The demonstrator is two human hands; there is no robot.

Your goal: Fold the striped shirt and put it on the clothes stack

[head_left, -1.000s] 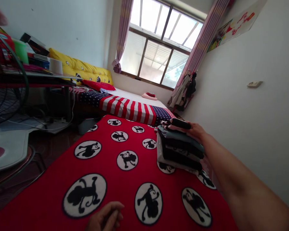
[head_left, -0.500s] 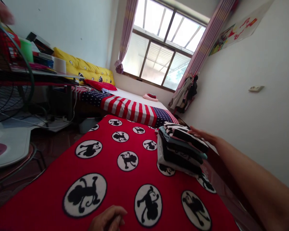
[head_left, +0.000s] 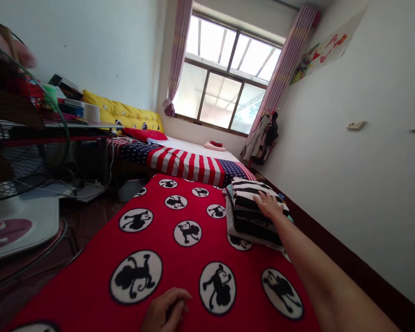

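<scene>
A stack of folded clothes (head_left: 254, 226) lies on the right side of the red bed cover (head_left: 178, 276). On its top is a black-and-white striped garment (head_left: 244, 189); darker and grey pieces show beneath it. My right hand (head_left: 268, 204) rests on the striped garment near its front edge, fingers stretched and spread, gripping nothing. Low in the view, my left hand (head_left: 166, 309) hovers over or rests on the cover, nothing in it. Its fingers are loosely bent, with a gap between thumb and forefinger.
A second bed with a striped-and-starred sheet (head_left: 186, 161) stands beyond. To the left are a cluttered desk (head_left: 100, 125), a wire fan guard (head_left: 17, 157) and a chair with a pale seat (head_left: 38, 230). Clothes hang (head_left: 263, 136) by the right wall.
My right hand has moved from the stack's far right side onto the top of the striped garment, which now lies flatter and more spread. My left hand has barely moved. The view has shifted slightly.
</scene>
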